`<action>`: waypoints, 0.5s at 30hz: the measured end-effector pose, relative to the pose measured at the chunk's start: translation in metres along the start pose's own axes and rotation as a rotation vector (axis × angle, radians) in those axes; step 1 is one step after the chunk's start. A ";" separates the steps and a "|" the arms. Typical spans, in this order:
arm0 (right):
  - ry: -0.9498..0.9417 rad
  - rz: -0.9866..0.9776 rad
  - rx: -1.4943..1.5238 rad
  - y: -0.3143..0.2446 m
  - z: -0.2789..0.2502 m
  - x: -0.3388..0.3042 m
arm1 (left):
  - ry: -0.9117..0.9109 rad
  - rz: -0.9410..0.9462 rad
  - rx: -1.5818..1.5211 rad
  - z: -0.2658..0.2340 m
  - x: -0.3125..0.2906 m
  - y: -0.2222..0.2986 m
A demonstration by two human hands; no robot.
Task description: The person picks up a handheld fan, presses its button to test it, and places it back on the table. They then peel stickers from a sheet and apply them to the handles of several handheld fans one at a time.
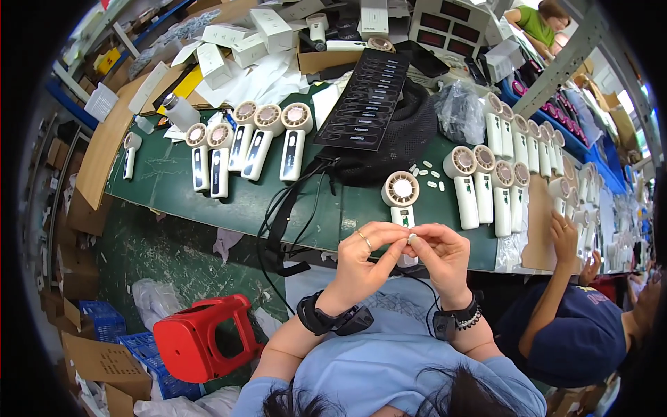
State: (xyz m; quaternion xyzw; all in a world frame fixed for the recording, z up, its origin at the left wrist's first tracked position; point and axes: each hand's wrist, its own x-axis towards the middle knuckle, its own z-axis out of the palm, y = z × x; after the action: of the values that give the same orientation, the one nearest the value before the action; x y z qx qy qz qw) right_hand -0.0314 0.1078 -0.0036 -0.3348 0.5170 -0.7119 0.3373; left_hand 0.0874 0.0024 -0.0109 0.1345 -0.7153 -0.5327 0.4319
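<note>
My left hand (366,258) and my right hand (440,251) meet at the front edge of the green table, fingertips pinched together. Between them is a small white piece (412,238), held by the right thumb and fingers; the left fingertips touch it. Just beyond, a white handheld fan (401,191) lies on the table, its round grille away from me and a green part showing in its handle. My hands cover its lower handle. Several small white oval pieces (432,175) lie scattered to the right of its head.
Several handheld fans with dark panels (292,146) lie left; more fans (463,184) lie right. A black sheet of labels (368,97) rests on a black mesh bag (410,125). A red stool (201,340) stands on the floor at left. A co-worker's hand (564,235) reaches in at right.
</note>
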 end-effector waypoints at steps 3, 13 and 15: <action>-0.059 -0.024 0.003 0.002 0.001 0.001 | 0.020 0.053 0.048 -0.002 0.001 0.001; 0.032 -0.158 -0.148 0.008 0.006 -0.011 | 0.036 0.298 0.378 0.000 0.000 0.007; 0.088 -0.157 -0.173 0.008 0.008 -0.011 | 0.034 0.315 0.392 0.002 0.000 0.007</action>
State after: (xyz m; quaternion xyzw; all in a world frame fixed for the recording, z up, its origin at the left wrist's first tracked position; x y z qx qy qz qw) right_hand -0.0175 0.1110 -0.0103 -0.3703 0.5632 -0.7028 0.2274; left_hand 0.0877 0.0068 -0.0052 0.1115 -0.8097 -0.3075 0.4873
